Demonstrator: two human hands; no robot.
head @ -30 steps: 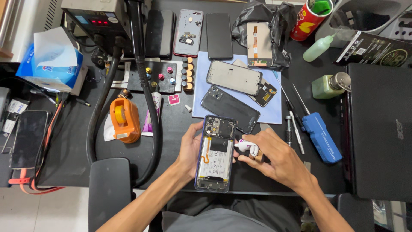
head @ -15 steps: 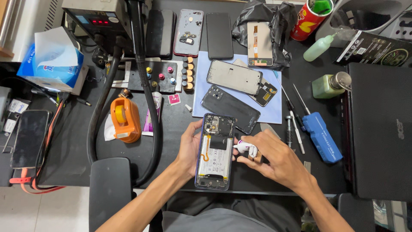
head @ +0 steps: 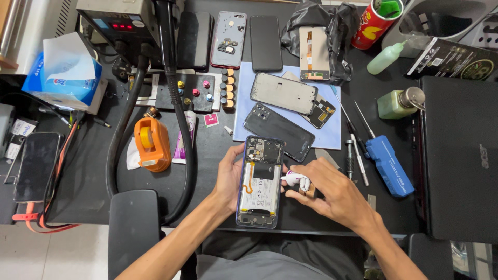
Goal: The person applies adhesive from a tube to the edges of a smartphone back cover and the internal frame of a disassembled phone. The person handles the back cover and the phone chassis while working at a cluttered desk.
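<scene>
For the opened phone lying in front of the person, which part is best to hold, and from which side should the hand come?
Probably its long side edges, from the left. The opened phone lies flat, back cover off, parts exposed, so the face is best avoided. The left hand already cups its left edge, while the right hand holds a small white tube at its right edge.

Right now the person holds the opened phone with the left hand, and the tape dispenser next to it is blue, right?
Not quite. The head view shows the tape dispenser is orange, not blue. The rest is right: the left hand holds the opened phone, and the dispenser sits to the side of it on the black table.
</scene>
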